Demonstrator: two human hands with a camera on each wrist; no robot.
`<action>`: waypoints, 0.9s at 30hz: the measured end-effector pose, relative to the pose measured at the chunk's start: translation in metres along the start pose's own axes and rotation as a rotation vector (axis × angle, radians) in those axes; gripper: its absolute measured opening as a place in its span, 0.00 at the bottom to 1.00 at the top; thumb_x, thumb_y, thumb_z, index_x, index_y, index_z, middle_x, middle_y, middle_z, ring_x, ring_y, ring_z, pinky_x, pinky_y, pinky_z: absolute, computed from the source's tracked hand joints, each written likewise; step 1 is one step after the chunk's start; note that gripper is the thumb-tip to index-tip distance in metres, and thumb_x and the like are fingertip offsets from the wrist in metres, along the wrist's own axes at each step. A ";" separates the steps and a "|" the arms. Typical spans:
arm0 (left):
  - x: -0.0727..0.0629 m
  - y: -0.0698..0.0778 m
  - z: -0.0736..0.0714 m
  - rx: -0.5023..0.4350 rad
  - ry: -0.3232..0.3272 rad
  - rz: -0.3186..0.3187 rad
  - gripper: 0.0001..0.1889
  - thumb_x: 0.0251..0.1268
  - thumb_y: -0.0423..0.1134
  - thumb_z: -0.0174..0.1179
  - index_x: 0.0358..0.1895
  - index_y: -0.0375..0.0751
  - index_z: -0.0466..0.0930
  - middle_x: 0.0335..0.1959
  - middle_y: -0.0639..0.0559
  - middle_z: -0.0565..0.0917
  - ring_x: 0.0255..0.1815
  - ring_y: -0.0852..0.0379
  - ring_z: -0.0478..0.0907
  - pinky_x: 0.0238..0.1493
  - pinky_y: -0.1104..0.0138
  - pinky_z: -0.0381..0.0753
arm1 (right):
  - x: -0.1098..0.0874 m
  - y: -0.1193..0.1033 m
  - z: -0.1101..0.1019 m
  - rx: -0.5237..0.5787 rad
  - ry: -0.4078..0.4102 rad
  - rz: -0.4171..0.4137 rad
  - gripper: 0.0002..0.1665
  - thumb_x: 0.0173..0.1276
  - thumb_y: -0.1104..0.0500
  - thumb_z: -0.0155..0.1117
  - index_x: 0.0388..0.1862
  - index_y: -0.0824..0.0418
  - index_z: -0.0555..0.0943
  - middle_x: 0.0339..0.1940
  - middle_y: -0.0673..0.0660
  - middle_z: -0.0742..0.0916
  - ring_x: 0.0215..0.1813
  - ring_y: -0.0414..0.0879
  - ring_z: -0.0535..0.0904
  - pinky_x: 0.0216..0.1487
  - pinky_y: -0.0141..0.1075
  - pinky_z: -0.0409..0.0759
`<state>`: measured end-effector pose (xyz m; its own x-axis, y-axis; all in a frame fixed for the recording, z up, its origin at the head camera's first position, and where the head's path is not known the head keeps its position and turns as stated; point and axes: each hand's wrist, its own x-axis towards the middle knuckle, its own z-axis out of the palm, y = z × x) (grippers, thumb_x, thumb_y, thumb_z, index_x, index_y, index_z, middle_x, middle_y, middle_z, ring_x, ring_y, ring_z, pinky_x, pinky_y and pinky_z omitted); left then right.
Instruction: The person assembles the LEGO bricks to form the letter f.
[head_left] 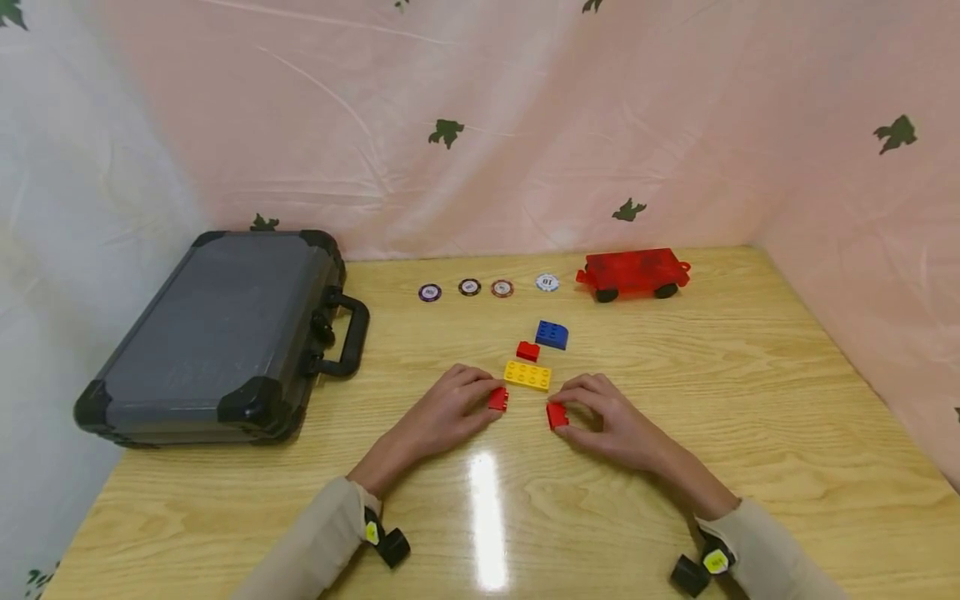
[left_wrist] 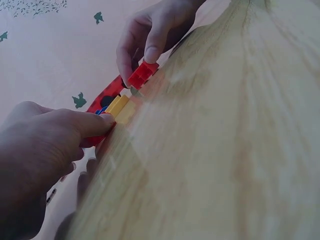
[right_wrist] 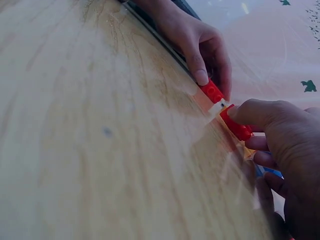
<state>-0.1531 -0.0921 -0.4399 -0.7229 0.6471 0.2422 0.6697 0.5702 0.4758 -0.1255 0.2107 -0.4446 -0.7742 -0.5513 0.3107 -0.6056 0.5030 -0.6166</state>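
Observation:
In the head view my left hand pinches a small red brick between thumb and fingers, its studs facing right. Across a short gap, my right hand pinches another red brick, tipped on its side; its hollow underside shows in the left wrist view. Just beyond both hands lies a yellow brick with its studs up. Behind that sit a third small red brick and a blue brick with one rounded end.
A row of several poker chips lies toward the back. At the back right stands a red toy wagon on black wheels. A grey hard case with a black handle occupies the left side. A pink cloth hangs behind the wooden table.

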 end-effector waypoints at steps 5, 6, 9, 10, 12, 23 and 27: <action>0.000 0.000 0.000 -0.001 0.008 0.011 0.21 0.74 0.44 0.66 0.64 0.41 0.82 0.58 0.46 0.82 0.60 0.50 0.74 0.63 0.57 0.74 | 0.000 -0.001 0.000 0.001 -0.003 0.003 0.21 0.64 0.61 0.78 0.56 0.56 0.85 0.58 0.52 0.82 0.61 0.49 0.74 0.61 0.50 0.75; 0.000 0.000 0.000 -0.002 0.010 0.014 0.21 0.74 0.44 0.66 0.64 0.41 0.82 0.58 0.46 0.82 0.59 0.50 0.74 0.63 0.57 0.74 | 0.000 -0.001 0.000 0.000 -0.004 0.004 0.21 0.64 0.61 0.78 0.56 0.56 0.85 0.58 0.52 0.82 0.61 0.49 0.74 0.61 0.51 0.76; -0.001 0.000 0.000 -0.004 0.018 0.020 0.20 0.73 0.44 0.66 0.63 0.41 0.82 0.58 0.46 0.82 0.59 0.50 0.75 0.63 0.56 0.74 | 0.000 -0.001 -0.001 0.001 -0.006 0.009 0.21 0.65 0.61 0.77 0.57 0.55 0.85 0.58 0.51 0.82 0.61 0.49 0.74 0.61 0.52 0.76; -0.001 0.000 0.001 -0.005 0.021 0.022 0.20 0.73 0.44 0.66 0.63 0.41 0.82 0.58 0.46 0.82 0.59 0.50 0.75 0.63 0.56 0.74 | 0.000 -0.001 -0.001 0.003 -0.005 0.009 0.21 0.65 0.61 0.77 0.57 0.55 0.85 0.58 0.51 0.82 0.61 0.49 0.74 0.61 0.52 0.76; -0.001 0.001 0.001 -0.012 0.025 0.022 0.20 0.73 0.45 0.66 0.63 0.41 0.82 0.59 0.47 0.82 0.59 0.50 0.75 0.63 0.55 0.73 | 0.000 -0.001 -0.002 0.005 -0.006 0.006 0.21 0.66 0.61 0.76 0.57 0.55 0.85 0.57 0.50 0.83 0.61 0.49 0.75 0.62 0.52 0.76; -0.001 0.006 0.005 -0.113 0.053 -0.005 0.20 0.69 0.42 0.69 0.60 0.41 0.82 0.58 0.48 0.84 0.60 0.50 0.75 0.66 0.53 0.71 | 0.004 -0.004 -0.009 0.029 -0.015 0.001 0.21 0.66 0.62 0.76 0.58 0.57 0.85 0.52 0.47 0.85 0.56 0.45 0.79 0.61 0.42 0.77; 0.000 0.009 0.007 -0.138 0.047 -0.033 0.20 0.68 0.43 0.70 0.60 0.42 0.81 0.57 0.49 0.84 0.60 0.51 0.75 0.63 0.54 0.73 | 0.005 -0.005 -0.010 0.030 -0.020 0.000 0.21 0.66 0.63 0.76 0.58 0.57 0.85 0.51 0.47 0.85 0.54 0.44 0.80 0.59 0.42 0.79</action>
<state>-0.1460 -0.0829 -0.4416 -0.7534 0.6031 0.2622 0.6182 0.5136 0.5950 -0.1280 0.2121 -0.4334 -0.7701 -0.5647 0.2966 -0.5997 0.4827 -0.6382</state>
